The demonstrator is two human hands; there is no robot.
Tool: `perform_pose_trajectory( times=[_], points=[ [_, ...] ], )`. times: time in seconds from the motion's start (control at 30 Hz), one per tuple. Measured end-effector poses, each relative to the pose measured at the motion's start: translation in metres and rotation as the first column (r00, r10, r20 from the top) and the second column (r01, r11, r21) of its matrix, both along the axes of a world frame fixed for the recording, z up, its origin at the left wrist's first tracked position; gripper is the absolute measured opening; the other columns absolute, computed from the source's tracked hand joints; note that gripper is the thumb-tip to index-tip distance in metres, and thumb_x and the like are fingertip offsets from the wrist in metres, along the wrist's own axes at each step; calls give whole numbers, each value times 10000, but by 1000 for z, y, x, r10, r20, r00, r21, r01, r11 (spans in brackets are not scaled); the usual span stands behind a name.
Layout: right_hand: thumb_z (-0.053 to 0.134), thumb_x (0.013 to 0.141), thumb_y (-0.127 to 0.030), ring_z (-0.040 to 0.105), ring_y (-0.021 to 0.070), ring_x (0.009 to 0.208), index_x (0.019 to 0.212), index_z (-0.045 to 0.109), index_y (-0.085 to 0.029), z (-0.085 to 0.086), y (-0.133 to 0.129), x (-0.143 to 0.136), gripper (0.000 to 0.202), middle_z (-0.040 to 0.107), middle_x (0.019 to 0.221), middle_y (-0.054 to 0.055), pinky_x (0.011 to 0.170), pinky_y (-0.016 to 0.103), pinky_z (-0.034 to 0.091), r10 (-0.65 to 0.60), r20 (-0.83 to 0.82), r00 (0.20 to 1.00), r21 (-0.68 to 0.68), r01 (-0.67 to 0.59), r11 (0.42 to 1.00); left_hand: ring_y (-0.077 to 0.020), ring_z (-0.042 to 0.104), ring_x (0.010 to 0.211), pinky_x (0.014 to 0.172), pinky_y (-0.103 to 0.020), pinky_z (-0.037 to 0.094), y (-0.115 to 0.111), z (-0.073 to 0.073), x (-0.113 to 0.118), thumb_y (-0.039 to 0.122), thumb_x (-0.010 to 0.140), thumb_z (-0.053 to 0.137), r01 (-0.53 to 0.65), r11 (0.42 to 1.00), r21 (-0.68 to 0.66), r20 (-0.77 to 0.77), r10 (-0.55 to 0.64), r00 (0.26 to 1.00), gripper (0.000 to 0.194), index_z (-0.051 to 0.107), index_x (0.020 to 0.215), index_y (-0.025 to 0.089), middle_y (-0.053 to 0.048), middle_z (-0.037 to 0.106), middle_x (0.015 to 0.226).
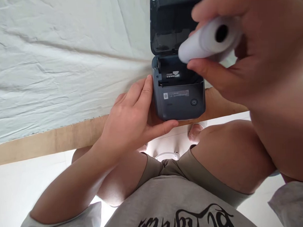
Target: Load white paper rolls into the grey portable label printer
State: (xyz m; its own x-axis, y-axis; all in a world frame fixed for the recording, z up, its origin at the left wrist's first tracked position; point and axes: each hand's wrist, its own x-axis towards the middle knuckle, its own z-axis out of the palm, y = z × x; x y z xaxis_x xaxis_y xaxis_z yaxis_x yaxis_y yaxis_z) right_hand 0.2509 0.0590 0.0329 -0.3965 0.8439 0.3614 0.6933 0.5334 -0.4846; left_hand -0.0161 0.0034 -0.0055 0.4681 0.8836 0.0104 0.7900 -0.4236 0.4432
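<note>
A dark blue-grey device with a power button [179,106] lies at the table's front edge, its black lid [167,36] swung up and its compartment exposed. My left hand [131,114] steadies it, fingers along the left side and thumb at the front edge. The fingers are spread around the casing's corner. Above the right part of the compartment, my right hand [241,54] grips a white paper roll [198,44] between thumb and fingers. The roll is tilted, with its dark core hole facing me, and is slightly blurred. It partly hides the lid and compartment.
A wrinkled pale cloth [65,70] covers the table, leaving a wooden edge strip [55,140] bare. Below that edge are my legs [224,154], my grey shirt [169,205] and a light floor [32,184].
</note>
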Motion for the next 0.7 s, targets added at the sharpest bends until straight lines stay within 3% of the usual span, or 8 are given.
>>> perform_pose_trajectory(
  times=[0.07,0.13,0.2,0.3,0.43,0.53,0.6,0.7],
  points=[
    [657,993,-613,720,201,1138,1488,691,-223,-3,3,-9,631,745,1281,4,1092,438,619,-83,76,994,50,79,996,-471,563,1609,1309,-616,510,0,-1,-1,825,994,675,8,1000,-4,14,-8,1000,1111,372,1786,107,-237,518,1782],
    [763,921,-590,717,175,1038,1426,720,-206,-6,6,-11,636,736,1199,22,1042,427,639,-138,77,987,37,135,990,-470,556,1615,1312,-615,507,0,-2,-3,864,998,645,19,1000,-6,26,-19,999,1123,373,1784,110,-238,507,1790],
    [708,963,-588,721,192,1109,1390,741,-242,-8,10,-9,550,724,1163,16,1095,439,616,-97,110,989,73,89,993,-458,549,1625,1321,-596,502,-1,-3,-5,880,1005,621,29,1000,-3,31,-29,999,1120,372,1786,119,-232,500,1798],
    [529,1075,-574,690,208,1277,1478,703,-361,-7,14,-6,488,722,1323,-36,1141,428,577,34,145,989,161,-58,985,-441,547,1630,1334,-582,490,-1,-4,-7,873,1019,604,43,999,15,28,-43,999,1111,349,1797,122,-230,502,1798],
    [628,1042,-404,717,179,1205,1465,702,-354,-5,14,-10,432,747,1308,-18,1045,386,624,84,117,990,157,-102,982,-421,567,1615,1322,-556,500,-2,-4,-7,815,1049,606,52,998,41,11,-53,999,1076,348,1785,73,-253,512,1784],
    [692,973,-288,735,147,1027,1262,729,-288,-6,14,-14,291,777,1154,-25,972,380,636,94,36,995,23,-95,995,-429,583,1597,1297,-564,516,-3,-3,-5,799,1027,654,39,999,34,10,-39,999,1065,360,1783,108,-242,521,1779],
    [719,962,-308,717,136,927,1061,729,-265,-7,15,-14,108,778,1050,-41,1015,415,622,63,31,998,-29,-62,998,-435,577,1601,1300,-575,509,-3,-2,-4,797,1019,666,40,999,30,13,-41,999,1065,357,1784,124,-240,518,1782],
    [711,989,-369,703,151,876,943,739,-257,-7,19,-12,125,772,951,-30,954,430,580,69,59,996,-30,-67,997,-436,558,1616,1313,-569,496,-3,-2,-4,779,1029,664,49,998,30,4,-49,999,1061,350,1780,99,-256,505,1786]
  ],
)
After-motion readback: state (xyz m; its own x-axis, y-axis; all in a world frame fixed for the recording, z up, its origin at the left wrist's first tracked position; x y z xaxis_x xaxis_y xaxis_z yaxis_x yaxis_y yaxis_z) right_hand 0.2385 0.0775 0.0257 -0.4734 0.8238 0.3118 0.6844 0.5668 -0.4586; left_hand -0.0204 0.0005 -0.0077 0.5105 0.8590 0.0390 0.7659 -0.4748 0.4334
